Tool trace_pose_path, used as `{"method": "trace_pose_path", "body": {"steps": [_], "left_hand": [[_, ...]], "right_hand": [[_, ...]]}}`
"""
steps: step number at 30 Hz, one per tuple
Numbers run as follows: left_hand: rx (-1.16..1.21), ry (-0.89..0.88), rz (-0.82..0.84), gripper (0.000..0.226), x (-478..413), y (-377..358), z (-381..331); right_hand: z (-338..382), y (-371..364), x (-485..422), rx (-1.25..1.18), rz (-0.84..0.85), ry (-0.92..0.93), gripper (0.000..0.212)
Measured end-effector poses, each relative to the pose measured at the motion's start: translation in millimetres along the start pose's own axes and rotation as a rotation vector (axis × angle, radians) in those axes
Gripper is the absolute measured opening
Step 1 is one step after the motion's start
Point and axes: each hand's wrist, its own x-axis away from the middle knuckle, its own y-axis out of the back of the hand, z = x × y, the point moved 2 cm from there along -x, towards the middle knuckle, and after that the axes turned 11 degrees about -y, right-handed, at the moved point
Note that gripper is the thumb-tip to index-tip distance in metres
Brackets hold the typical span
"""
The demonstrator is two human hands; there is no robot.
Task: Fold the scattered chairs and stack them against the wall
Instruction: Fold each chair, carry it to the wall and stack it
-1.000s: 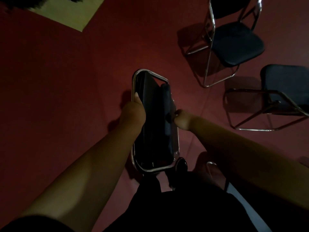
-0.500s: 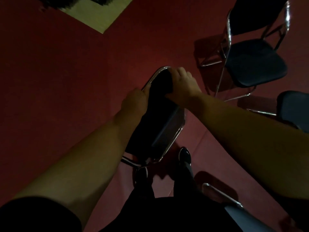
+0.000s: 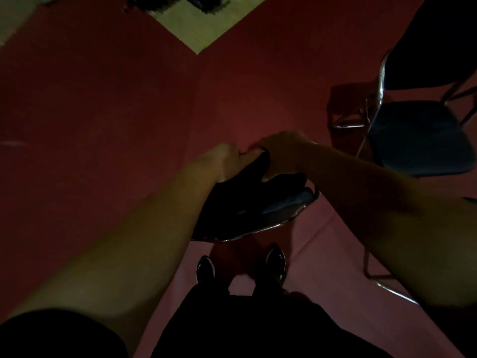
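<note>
The folded chair (image 3: pixel 247 202) hangs nearly flat in mid-scene, just beyond the person's shoes (image 3: pixel 205 268) and apparently clear of the red floor (image 3: pixel 103 125), which suits carrying rather than folding. Both hands grasp its far edge close together, the left hand (image 3: pixel 222 161) curled round the rim and the right hand (image 3: pixel 281 156) clamped over the padded top, likely so the weight hangs below them. An unfolded chair (image 3: pixel 418 143) stands far right, well apart.
</note>
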Motion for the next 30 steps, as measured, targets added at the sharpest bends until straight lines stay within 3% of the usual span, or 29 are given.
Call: {"method": "trace_pose_path", "body": {"steps": [4, 7, 10, 13, 16, 18, 23, 27, 30], "left_hand": [[-0.021, 0.048, 0.178, 0.071, 35.3, 4.2, 52.0], [-0.083, 0.071, 0.076, 0.084, 52.5, -3.3, 87.7], [-0.03, 0.1, -0.006, 0.081, 62.0, -4.9, 101.0], [-0.022, 0.136, -0.016, 0.08, 70.0, 0.0, 123.0], [-0.039, 0.13, 0.058, 0.1, 72.1, 9.5, 153.9], [0.011, 0.119, 0.092, 0.103, 78.0, 20.0, 184.3], [0.163, 0.11, 0.016, 0.084, 102.0, 31.6, 270.0], [0.281, 0.217, -0.027, 0.092, 133.6, 33.4, 352.9], [0.344, 0.294, -0.035, 0.102, 163.1, 45.1, 414.9]], "right_hand": [[26.6, 3.3, -8.5, 0.027, 0.03, 0.035, 0.087], [45.4, 11.0, -18.4, 0.077, 0.021, 0.07, 0.09], [61.6, 19.8, -28.3, 0.15, 0.016, 0.108, 0.084], [87.8, 29.8, -41.3, 0.201, 0.009, 0.151, 0.073], [122.4, 42.4, -55.1, 0.248, 0.001, 0.163, 0.07], [156.4, 52.9, -66.4, 0.288, -0.001, 0.184, 0.066], [250.3, 75.4, -101.9, 0.358, 0.055, 0.226, 0.064], [348.3, 87.7, -132.0, 0.421, 0.058, 0.325, 0.072], [426.1, 98.8, -150.6, 0.452, 0.063, 0.381, 0.062]]}}
